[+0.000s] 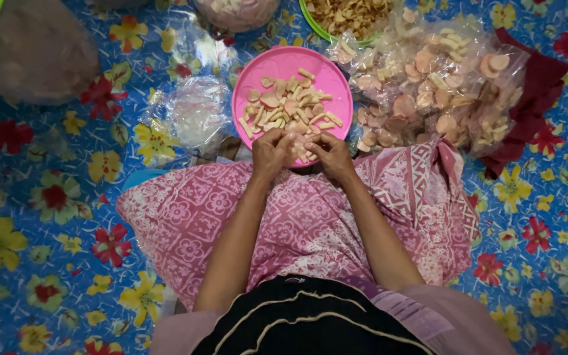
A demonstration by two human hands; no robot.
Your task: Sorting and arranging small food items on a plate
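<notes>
Close in, pink patterned cloth over the lap. Left hand and right hand meet at the near rim of the pink plate, fingers curled tight around small pale crackers (which piece each pinches, I cannot tell). Beyond, clear bags of crackers on the flowered mat.

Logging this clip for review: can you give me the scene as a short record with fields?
Setting: person seated on a flowered blue mat
Left hand: at the near rim of the pink plate, fingers bent, meeting the right hand
Right hand: same spot, grip unclear
Plate contents: pale crackers, sticks and rounds
Right of plate: clear bags of crackers
Left of plate: empty plastic bags
Top edge: green bowl of crackers
</notes>
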